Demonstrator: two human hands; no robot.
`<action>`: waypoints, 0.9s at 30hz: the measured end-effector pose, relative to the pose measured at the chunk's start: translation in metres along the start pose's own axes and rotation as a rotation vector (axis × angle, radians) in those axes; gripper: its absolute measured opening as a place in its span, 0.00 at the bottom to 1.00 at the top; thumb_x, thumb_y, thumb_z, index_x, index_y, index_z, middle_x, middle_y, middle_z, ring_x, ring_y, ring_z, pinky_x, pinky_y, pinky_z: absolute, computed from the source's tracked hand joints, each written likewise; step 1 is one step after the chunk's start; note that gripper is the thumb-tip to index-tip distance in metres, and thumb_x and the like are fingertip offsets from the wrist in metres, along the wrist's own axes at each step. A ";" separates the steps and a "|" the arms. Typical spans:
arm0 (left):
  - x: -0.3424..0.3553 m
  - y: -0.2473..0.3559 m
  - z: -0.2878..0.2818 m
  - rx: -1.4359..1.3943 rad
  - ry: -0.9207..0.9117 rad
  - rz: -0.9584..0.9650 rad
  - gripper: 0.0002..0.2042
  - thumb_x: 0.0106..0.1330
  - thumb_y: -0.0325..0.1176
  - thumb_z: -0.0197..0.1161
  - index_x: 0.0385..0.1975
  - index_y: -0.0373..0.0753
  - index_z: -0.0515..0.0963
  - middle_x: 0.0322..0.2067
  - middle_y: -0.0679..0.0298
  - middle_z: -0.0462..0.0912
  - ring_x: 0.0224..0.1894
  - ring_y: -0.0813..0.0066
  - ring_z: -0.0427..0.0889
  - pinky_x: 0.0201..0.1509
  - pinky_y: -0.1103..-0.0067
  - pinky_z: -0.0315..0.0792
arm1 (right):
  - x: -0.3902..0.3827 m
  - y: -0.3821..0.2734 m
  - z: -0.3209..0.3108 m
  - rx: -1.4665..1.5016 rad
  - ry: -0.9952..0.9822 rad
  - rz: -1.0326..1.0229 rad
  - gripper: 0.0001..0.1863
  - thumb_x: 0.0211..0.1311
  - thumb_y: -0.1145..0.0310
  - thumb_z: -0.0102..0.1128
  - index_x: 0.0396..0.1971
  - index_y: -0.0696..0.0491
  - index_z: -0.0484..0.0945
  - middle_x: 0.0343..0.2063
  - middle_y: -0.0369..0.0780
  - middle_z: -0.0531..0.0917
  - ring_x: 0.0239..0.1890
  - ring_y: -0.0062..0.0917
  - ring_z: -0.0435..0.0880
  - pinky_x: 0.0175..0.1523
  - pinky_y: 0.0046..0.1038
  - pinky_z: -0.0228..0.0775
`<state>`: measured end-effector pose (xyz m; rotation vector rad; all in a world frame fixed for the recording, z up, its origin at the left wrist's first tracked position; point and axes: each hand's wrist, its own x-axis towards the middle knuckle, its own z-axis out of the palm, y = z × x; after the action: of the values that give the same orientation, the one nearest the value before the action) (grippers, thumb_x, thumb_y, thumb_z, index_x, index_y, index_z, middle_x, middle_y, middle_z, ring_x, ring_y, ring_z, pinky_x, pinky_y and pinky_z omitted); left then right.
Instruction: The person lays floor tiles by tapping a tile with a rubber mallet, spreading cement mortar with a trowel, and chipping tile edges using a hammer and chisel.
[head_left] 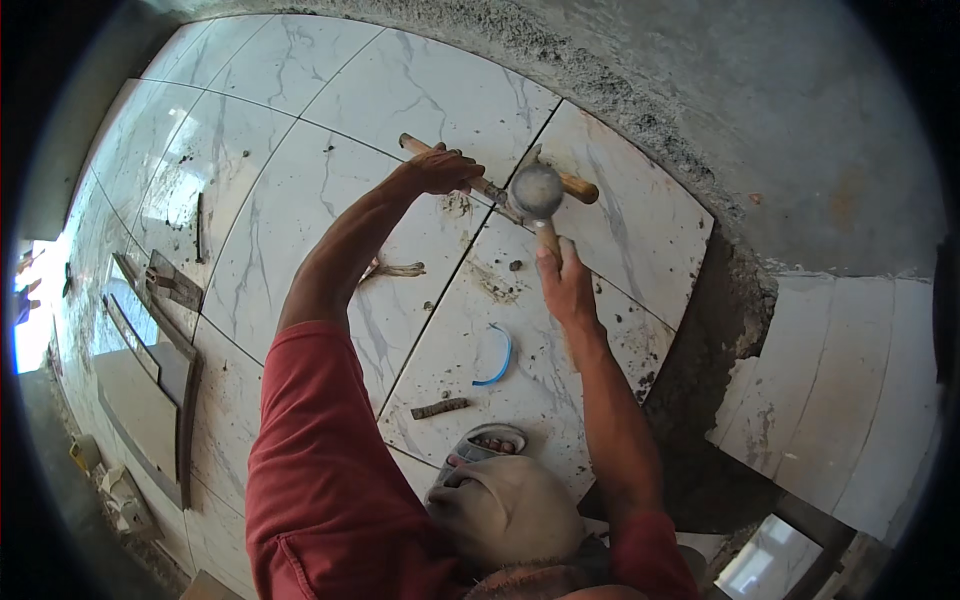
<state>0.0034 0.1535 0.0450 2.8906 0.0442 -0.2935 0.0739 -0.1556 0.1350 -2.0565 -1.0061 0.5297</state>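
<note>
My left hand (445, 170) is closed around a wooden stick (412, 145), held at a slant low over the white marbled floor tiles (420, 80). The stick's lower end lies near the crossing of the tile joints. In my right hand (567, 285) is the short wooden handle of a mallet (538, 190) with a round grey head. That head is just right of the stick's lower end; whether the two touch, I cannot tell. Partly hidden behind the mallet head, another tool with a wooden handle (582, 188) lies on the tile.
A blue curved strip (508, 355), a short dark stick (440, 408) and crumbs of mortar lie on the tiles. Cut tile pieces (130, 420) are stacked at left. A rough wall base (600, 85) runs along the far side. Dark bare ground (705, 370) borders the tiles at right.
</note>
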 end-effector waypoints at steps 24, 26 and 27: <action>-0.004 0.001 0.006 0.099 0.065 -0.012 0.13 0.60 0.44 0.61 0.41 0.51 0.70 0.36 0.70 0.78 0.45 0.66 0.78 0.44 0.56 0.66 | 0.015 0.006 0.013 0.080 -0.093 0.220 0.23 0.67 0.50 0.44 0.41 0.58 0.68 0.30 0.57 0.79 0.37 0.57 0.77 0.38 0.46 0.68; -0.002 0.008 0.004 0.097 0.054 0.002 0.13 0.60 0.44 0.61 0.41 0.51 0.70 0.36 0.70 0.78 0.45 0.66 0.78 0.44 0.56 0.66 | 0.010 0.014 0.017 0.046 -0.041 0.175 0.24 0.67 0.48 0.44 0.40 0.58 0.68 0.27 0.55 0.79 0.33 0.54 0.78 0.35 0.45 0.69; 0.000 0.009 0.000 0.094 0.043 -0.003 0.13 0.60 0.43 0.61 0.41 0.50 0.70 0.37 0.69 0.78 0.45 0.66 0.78 0.45 0.58 0.67 | 0.006 0.019 0.017 0.019 0.041 0.080 0.24 0.67 0.48 0.44 0.41 0.58 0.67 0.25 0.53 0.79 0.28 0.50 0.80 0.32 0.43 0.70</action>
<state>0.0038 0.1451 0.0470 2.9908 0.0437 -0.2399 0.0757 -0.1500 0.1095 -2.0895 -0.8945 0.5337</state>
